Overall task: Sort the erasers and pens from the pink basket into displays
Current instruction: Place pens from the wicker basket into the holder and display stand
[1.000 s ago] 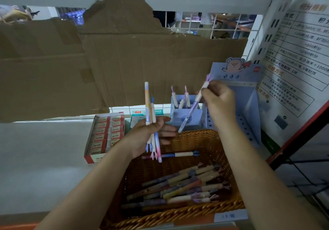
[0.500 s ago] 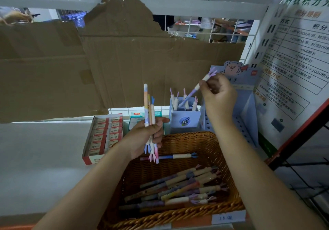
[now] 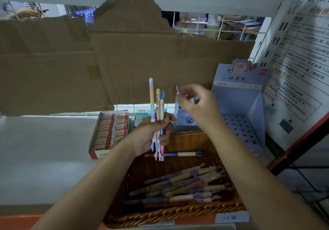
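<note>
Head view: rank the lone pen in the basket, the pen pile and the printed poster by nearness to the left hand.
1. The lone pen, just below the left hand gripping a pen bundle, at the basket's far end.
2. The pen pile, toward the basket's near end.
3. The printed poster, far right.

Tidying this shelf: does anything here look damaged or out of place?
The brown cardboard sheet at the back is torn, its top edge ragged. One blue-and-cream pen lies alone, apart from the pile in the woven wicker basket.
</note>
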